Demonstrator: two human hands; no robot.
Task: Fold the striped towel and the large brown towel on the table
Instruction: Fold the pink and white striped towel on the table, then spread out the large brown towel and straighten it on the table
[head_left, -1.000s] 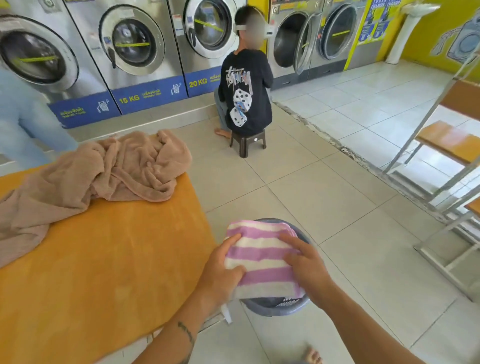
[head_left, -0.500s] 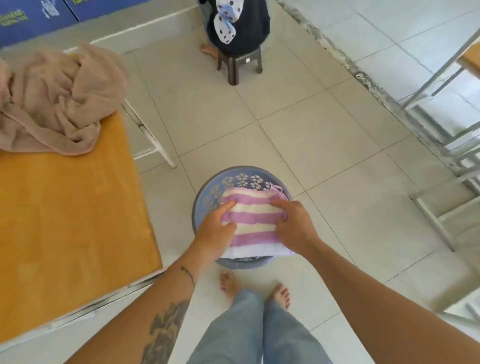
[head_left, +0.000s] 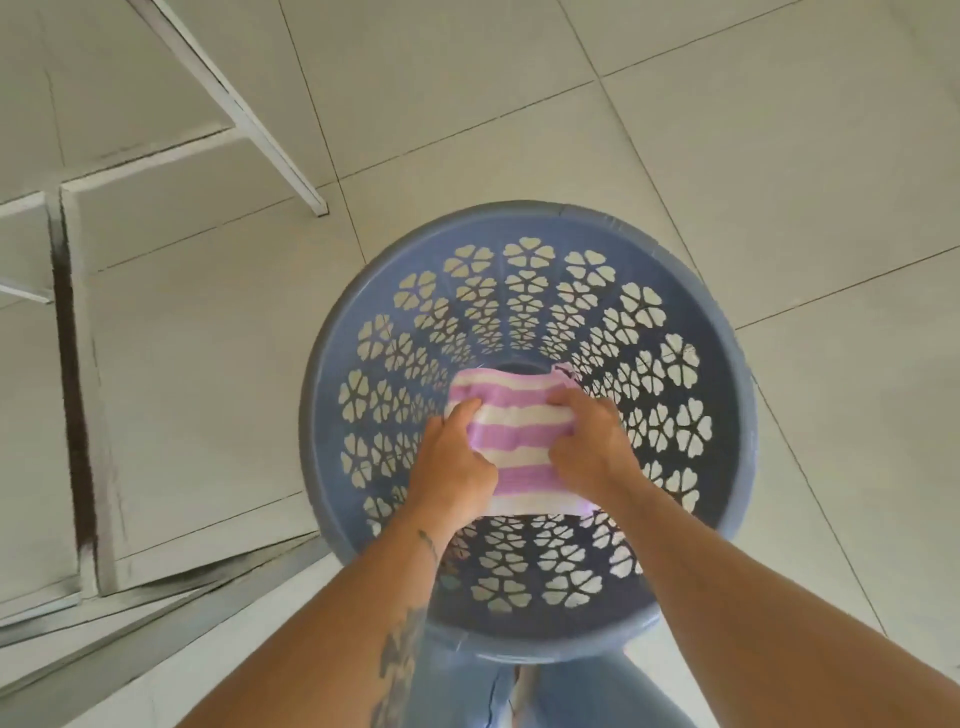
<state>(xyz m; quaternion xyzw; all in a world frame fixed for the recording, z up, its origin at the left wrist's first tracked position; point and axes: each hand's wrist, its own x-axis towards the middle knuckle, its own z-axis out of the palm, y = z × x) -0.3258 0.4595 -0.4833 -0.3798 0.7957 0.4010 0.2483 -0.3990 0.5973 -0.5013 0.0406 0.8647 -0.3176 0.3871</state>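
Since the camera looks almost straight down into the basket, much is cut off or covered. Left of the basket, a white metal frame runs out past the left and upper edges. Only its slanted bars and a crosspiece show, and whether it carries a desk top cannot be told. A grey strip below it, toward the basket's near-left side, is too blurred to name.

The left forearm crosses the basket's near rim and bears a dark tattoo, smeared beyond reading. The right forearm crosses the same rim further right. Below the basket, blue jeans are cut by the bottom edge.

The left hand hides the left edge of the striped towel, and the right hand hides its right edge. The towel in turn covers most of the basket's bottom, leaving only a dark sliver past its far edge. Whether the towel rests on that bottom or hangs just above it cannot be told.

Pale floor tiles surround the basket, most widely to its right and beyond it.

The basket is round, blue-grey plastic, its wall pierced with flower-shaped holes. It holds only the folded towel, purple and white, low at its middle. Each hand's grip is curled, pinching the towel from its own side.
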